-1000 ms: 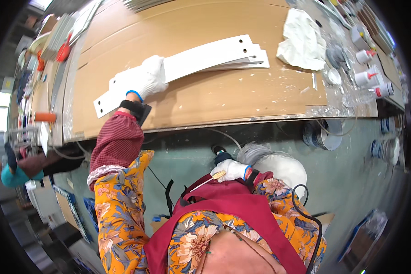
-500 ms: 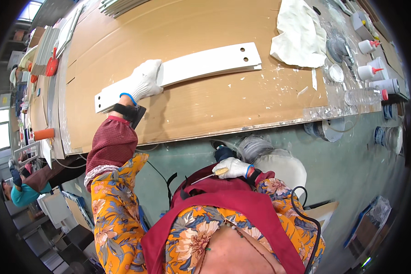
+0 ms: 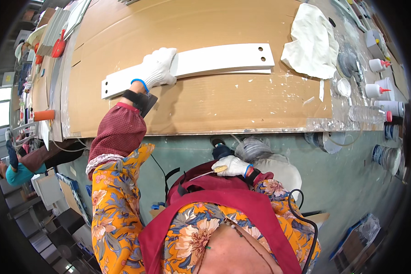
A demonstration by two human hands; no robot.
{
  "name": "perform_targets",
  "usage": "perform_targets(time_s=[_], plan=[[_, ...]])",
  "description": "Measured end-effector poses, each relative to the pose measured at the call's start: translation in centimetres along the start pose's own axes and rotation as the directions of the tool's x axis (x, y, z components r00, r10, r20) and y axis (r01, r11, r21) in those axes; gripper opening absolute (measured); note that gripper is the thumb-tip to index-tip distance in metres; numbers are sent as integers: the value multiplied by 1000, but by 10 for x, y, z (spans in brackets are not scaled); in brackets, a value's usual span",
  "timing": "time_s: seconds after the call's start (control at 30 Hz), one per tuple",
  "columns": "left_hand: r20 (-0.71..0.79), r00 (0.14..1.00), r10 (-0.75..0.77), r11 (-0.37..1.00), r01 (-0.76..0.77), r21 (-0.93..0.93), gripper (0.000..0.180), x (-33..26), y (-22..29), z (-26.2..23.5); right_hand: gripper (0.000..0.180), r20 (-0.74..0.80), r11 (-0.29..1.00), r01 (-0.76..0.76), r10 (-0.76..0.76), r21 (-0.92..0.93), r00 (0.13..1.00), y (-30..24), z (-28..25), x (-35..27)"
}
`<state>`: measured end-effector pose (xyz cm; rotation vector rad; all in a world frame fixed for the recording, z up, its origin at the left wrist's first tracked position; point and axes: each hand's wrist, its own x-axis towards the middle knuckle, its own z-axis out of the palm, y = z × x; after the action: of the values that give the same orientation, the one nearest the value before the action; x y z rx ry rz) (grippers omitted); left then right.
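Note:
A short stack of long, slightly curved white boards [image 3: 223, 58] lies on the cardboard-covered table, with two dark holes at each end. My left hand [image 3: 159, 69], in a white knit glove, is closed over the stack left of its middle, fingers over the far edge and thumb along the near side. Low in front of my apron, my right hand [image 3: 236, 166], also gloved, grips a thin metal-shafted tool [image 3: 220, 169] by its yellowish handle. Its shaft points left; the exact kind of tool cannot be made out.
A crumpled white cloth [image 3: 309, 43] lies right of the boards. Beyond it are glue bottles with red tips [image 3: 374, 90], a clear plastic bottle [image 3: 367, 114] and a small white cup [image 3: 343, 86]. Buckets [image 3: 323, 140] stand below the table edge. A person in teal [image 3: 23, 171] is at far left.
The view has shifted slightly, so table, boards and cloth appear a little farther right. My left hand stays on the boards; my right hand keeps the tool.

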<state>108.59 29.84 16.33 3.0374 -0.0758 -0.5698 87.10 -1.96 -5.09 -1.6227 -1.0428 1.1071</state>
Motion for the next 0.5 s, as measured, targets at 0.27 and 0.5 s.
perform_targets(time_s=[0.27, 0.5], plan=[[3, 992, 129, 992, -129, 5, 71, 17, -4, 11, 31, 81, 1000, -19, 18, 6, 997, -3, -1, 8], [-55, 987, 154, 988, -156, -20, 55, 5, -9, 9, 29, -4, 999, 35, -35, 40, 999, -3, 9, 7]])
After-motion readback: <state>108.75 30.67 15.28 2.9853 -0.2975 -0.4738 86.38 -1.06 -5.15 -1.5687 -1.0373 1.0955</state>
